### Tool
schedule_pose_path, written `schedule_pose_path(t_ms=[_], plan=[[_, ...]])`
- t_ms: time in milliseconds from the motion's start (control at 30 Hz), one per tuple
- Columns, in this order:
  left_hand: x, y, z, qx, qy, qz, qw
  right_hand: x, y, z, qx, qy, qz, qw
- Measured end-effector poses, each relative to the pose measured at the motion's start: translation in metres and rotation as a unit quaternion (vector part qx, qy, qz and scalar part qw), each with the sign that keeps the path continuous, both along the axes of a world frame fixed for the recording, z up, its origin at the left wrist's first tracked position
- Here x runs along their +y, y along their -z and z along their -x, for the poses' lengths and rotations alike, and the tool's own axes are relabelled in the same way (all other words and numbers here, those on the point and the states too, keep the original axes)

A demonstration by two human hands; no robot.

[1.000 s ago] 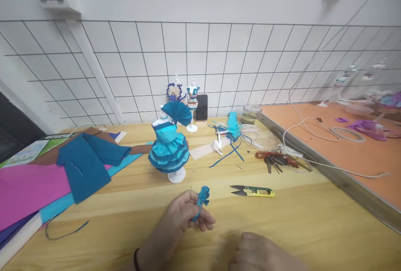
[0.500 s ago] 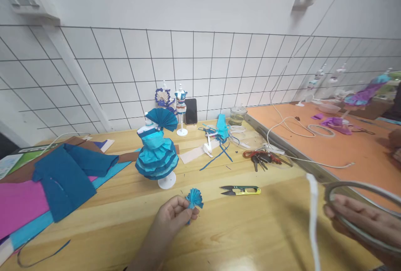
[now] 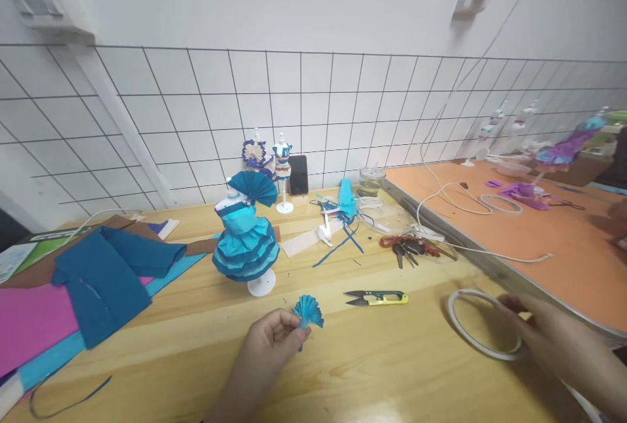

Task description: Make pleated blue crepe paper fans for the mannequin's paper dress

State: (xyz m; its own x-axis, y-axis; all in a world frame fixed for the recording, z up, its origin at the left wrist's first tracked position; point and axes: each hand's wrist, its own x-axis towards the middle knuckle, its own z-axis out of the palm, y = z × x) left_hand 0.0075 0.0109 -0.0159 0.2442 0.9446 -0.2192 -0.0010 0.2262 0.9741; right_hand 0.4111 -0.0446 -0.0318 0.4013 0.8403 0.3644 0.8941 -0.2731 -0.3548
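Lightly, left hand [image 3: 275, 338] pinches pleated blue fan [image 3: 309, 310]; right hand [image 3: 546, 328] pinches flat white ring [image 3: 490, 350].

The small pleated fan [image 3: 308, 307] looks like crinkled matt paper, as does the ruffled blue dress [image 3: 246, 252]; the tape roll [image 3: 452, 318] has a smooth, pale side. The bench [image 3: 382, 371] is smooth wood with a soft sheen. The snips [image 3: 376, 293] pair dark metal blades with yellow, plastic-looking handles; the phone [image 3: 298, 176] has a smooth black screen, and the jar [image 3: 371, 183] is clear and shiny
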Motion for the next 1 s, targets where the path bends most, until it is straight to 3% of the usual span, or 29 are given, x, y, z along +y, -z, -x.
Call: schedule_pose_path(t_ms=[33,100,200,300,367,433,567,667,767,1000], plan=[[0.0,0.001,0.0,0.004,-0.006,-0.006,1.0,0.005,-0.006,0.011,0.014,-0.035,0.066,0.997],[-0.001,0.002,0.001,0.02,-0.017,-0.019,0.999,0.008,-0.012,0.021,-0.005,-0.044,0.106,0.993],[-0.003,0.003,0.001,0.047,-0.035,-0.053,0.997,0.012,-0.014,0.035,-0.076,-0.065,0.065,0.993],[-0.006,0.004,0.0,0.088,-0.059,-0.105,0.989,0.02,-0.016,0.08,-0.05,-0.173,0.014,0.984],[-0.008,0.004,0.0,0.115,-0.067,-0.133,0.982,0.024,-0.019,0.123,0.019,-0.306,0.029,0.951],[-0.01,0.003,0.0,0.128,-0.066,-0.154,0.977,0.026,-0.025,0.164,0.058,-0.374,0.03,0.925],[-0.012,0.0,0.001,0.18,-0.034,-0.197,0.963,0.03,-0.046,0.213,-0.009,-0.484,-0.034,0.874],[-0.013,0.0,0.002,0.255,-0.002,-0.262,0.931,0.039,-0.06,0.227,-0.047,-0.544,-0.02,0.837],[-0.014,0.002,0.002,0.296,0.023,-0.327,0.897,0.048,-0.063,0.234,-0.039,-0.588,0.024,0.808],[-0.014,0.003,0.003,0.322,0.058,-0.366,0.871,0.057,-0.048,0.232,0.073,-0.574,0.131,0.805]])
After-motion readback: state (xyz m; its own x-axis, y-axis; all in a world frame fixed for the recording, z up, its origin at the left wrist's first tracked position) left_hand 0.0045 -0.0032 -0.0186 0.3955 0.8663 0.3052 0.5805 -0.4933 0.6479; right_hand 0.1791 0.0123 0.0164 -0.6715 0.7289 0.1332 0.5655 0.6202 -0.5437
